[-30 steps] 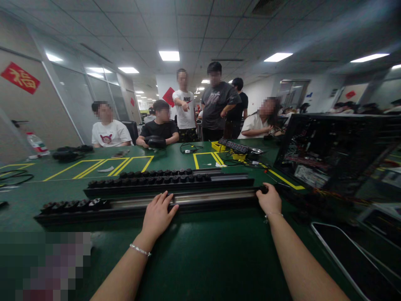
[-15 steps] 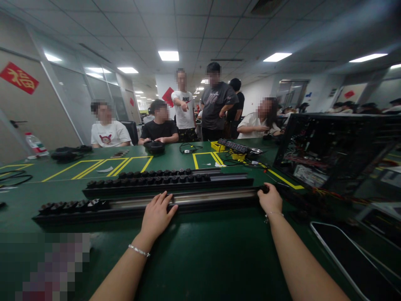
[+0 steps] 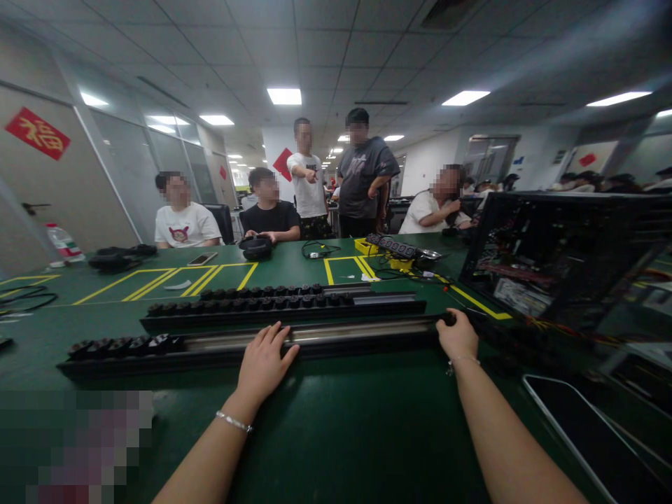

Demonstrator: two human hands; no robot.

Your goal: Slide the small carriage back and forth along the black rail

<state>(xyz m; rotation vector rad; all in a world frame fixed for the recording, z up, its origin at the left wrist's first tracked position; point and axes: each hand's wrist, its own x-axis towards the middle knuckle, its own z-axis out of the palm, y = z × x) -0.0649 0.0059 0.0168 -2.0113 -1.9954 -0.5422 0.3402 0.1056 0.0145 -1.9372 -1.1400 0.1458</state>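
My left hand (image 3: 266, 360) lies across the middle of a long black rail (image 3: 362, 334) with a shiny metal channel, its fingers stretched out and resting on it. At the rail's right end my right hand (image 3: 459, 341) is closed, thumb and fingers round a small black part (image 3: 447, 319) mostly covered by them. A row of black knob-like pieces (image 3: 118, 347) fills the left end of the same rail. Just behind stands a second black rail (image 3: 388, 306) carrying a longer row of similar pieces, and a further one lies beyond it.
An open computer case (image 3: 525, 280) stands at the right, with loose wires beside it. Nearer lies a large phone (image 3: 582, 427). Yellow trays (image 3: 366, 246), cables and a dark pouch (image 3: 257, 246) are across the green table (image 3: 336, 434). Several people sit or stand beyond it.
My right hand has shifted slightly right with the view; my left hand stays on the rail. Across the table, the seated person at right has raised a hand.
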